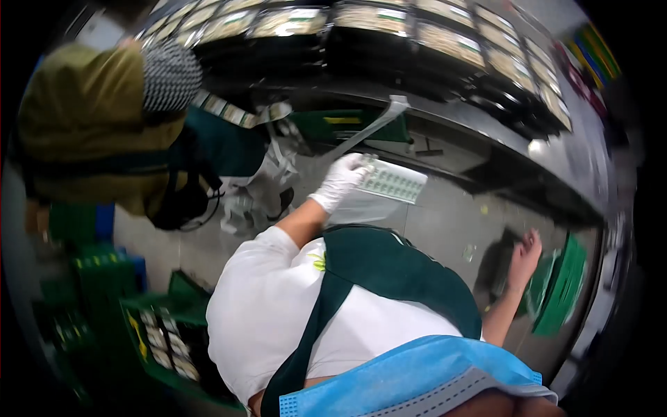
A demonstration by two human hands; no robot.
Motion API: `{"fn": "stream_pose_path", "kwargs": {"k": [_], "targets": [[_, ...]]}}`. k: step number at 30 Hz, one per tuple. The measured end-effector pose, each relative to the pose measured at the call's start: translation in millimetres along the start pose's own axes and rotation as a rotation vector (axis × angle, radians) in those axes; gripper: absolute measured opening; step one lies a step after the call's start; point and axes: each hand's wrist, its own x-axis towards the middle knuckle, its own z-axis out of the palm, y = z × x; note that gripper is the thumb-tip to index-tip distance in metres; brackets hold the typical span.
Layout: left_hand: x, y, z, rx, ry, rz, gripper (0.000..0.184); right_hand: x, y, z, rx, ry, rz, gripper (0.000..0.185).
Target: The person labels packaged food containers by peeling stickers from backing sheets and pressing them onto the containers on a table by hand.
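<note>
My left hand point(342, 182), in a white glove, is closed on one end of a label sheet point(394, 182) printed with rows of small green marks. The sheet is held out in front of my dark green apron, above the floor. Below it a pale translucent sheet of plastic point(365, 207) shows. My right hand point(526, 254) is bare and hangs out to the side, its fingers loosely bent and apart with nothing in them. Closest to it is a green crate point(561, 285) with clear plastic against it.
A metal counter point(486, 149) carries rows of packed black trays point(372, 21). At the left a co-worker point(90, 125) bends beside a label strip point(226, 110) and crumpled plastic. Green crates point(163, 340), one with packs inside, stand at lower left. Scraps lie on the tiled floor point(445, 229).
</note>
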Motion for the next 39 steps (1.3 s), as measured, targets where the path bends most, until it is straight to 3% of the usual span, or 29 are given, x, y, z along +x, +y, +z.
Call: {"fn": "stream_pose_path", "kwargs": {"k": [3,5,8,10,12,14,15,16,17,18,21,22,23,24,26,27,29,30,31,33,34,35,36,38,39], "targets": [[-23,10,-41,0.028,0.346,0.027,0.019,123,-54,92,0.404,-0.380,-0.125,0.039],[-35,17,-53,-0.233,0.530,-0.081,0.020,183,-107,163,0.485,-0.643,-0.239,0.036],[-47,10,-58,-0.187,0.718,-0.015,0.018,236,-173,252,0.735,-0.870,-0.296,0.034],[-55,7,-59,-0.242,0.815,-0.001,0.017,258,-230,302,0.778,-0.904,-0.328,0.032],[-57,-6,-80,-0.221,0.854,0.043,0.014,292,-307,346,0.459,-0.703,-0.686,0.028],[-56,-9,-104,-0.423,0.915,0.175,0.011,363,-348,447,0.878,-0.895,-0.676,0.037],[-57,-10,-120,-0.405,0.961,0.158,0.010,333,-392,441,0.725,-0.705,-0.444,0.041],[-53,-18,-137,-0.351,0.977,0.141,0.010,343,-413,473,0.704,-0.677,-0.402,0.045],[-46,-14,-151,-0.383,0.979,0.125,0.010,356,-427,509,0.774,-0.739,-0.376,0.043],[-38,-7,-162,-0.420,0.983,0.101,0.010,399,-421,593,0.824,-0.774,-0.459,0.040],[-10,11,-196,-0.449,0.926,0.035,0.014,412,-438,659,0.589,-0.735,-0.473,0.033],[-6,17,-195,-0.463,0.913,0.030,0.015,413,-436,659,0.513,-0.686,-0.462,0.031],[2,27,-202,-0.455,0.873,-0.007,0.017,387,-456,625,0.256,-0.669,-0.401,0.023],[10,35,-210,-0.448,0.835,-0.040,0.019,383,-461,638,-0.044,-0.514,-0.396,0.016],[22,38,-219,-0.467,0.817,-0.020,0.018,380,-449,639,-0.030,-0.307,-0.796,0.016],[28,37,-222,-0.468,0.820,0.017,0.016,386,-446,640,-0.035,-0.314,-0.793,0.016],[42,53,-225,-0.418,0.796,0.005,0.010,398,-435,639,-0.629,-0.423,-1.166,0.028],[52,69,-229,-0.321,0.750,0.004,0.006,392,-430,621,-0.497,-0.114,-0.943,0.040],[63,76,-231,-0.325,0.666,0.056,0.009,384,-454,577,-0.661,-0.348,-0.737,0.048],[89,116,-223,-0.257,0.544,0.129,0.020,413,-445,580,-0.299,-0.431,-0.776,0.042],[99,125,-221,-0.255,0.486,0.157,0.021,399,-447,580,0.237,-0.715,-0.711,0.037],[108,131,-223,-0.218,0.394,0.117,0.023,355,-464,543,0.378,-1.033,-0.783,0.040],[118,139,-219,-0.194,0.370,0.117,0.024,312,-459,506,0.441,-1.356,-0.709,0.038],[132,151,-209,-0.270,0.356,0.093,0.028,245,-471,439,0.192,-1.383,-1.186,0.034],[137,152,-207,-0.252,0.347,0.129,0.030,231,-460,437,0.408,-1.256,-1.291,0.027]]}}
